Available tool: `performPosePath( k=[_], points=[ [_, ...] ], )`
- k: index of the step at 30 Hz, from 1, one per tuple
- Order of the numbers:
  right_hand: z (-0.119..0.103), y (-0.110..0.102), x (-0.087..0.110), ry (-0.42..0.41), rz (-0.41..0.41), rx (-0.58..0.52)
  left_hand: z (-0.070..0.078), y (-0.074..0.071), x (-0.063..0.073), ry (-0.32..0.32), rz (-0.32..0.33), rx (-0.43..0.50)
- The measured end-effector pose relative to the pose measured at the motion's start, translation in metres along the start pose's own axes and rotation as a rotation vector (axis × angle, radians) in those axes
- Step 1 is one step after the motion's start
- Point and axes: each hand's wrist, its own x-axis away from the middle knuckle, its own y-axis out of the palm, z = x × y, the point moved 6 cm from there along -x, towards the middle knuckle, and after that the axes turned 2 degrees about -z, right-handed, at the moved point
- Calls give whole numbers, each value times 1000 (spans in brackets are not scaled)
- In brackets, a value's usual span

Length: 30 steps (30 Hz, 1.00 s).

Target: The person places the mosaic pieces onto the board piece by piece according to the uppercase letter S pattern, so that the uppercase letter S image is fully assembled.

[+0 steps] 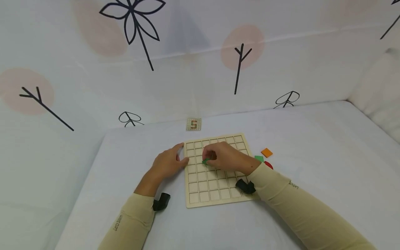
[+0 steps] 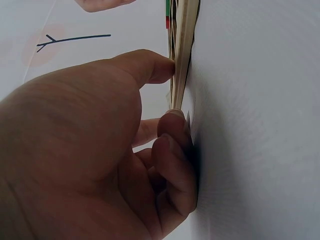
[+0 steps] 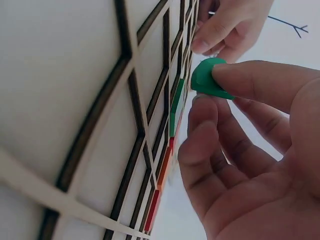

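My right hand (image 1: pixel 223 156) pinches a green tile with a rounded edge (image 3: pixel 207 79) between thumb and fingers. It is held just above a square wooden grid board (image 1: pixel 204 197). At the board's left edge, my left hand (image 1: pixel 168 162) grips the rim, thumb on top in the left wrist view and other fingers curled against the side. Several coloured tiles sit in the board's cells: in the right wrist view a green tile (image 3: pixel 177 107), an orange tile (image 3: pixel 164 167) and a red tile (image 3: pixel 152 210) show. The right hand hides them in the head view.
A small card (image 1: pixel 193 124) with a coloured S on a grid lies behind the board. Right of the board are loose pieces: an orange square (image 1: pixel 267 152), a green piece (image 1: pixel 259 158) and a red piece (image 1: pixel 268 165), partly behind my right forearm. A patterned cloth hangs behind.
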Motion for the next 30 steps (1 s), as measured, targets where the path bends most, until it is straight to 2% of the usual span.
performPosePath(
  k=[9, 17, 30],
  points=[
    [3, 1, 0, 0, -15, -19, -1, 1, 0, -4, 2, 0],
    [7, 3, 2, 3, -68, 3, 1, 0, 0, 3, 1, -14],
    [9, 5, 0, 14, -72, 45, -1, 1, 0, -4, 7, -12]
  ],
)
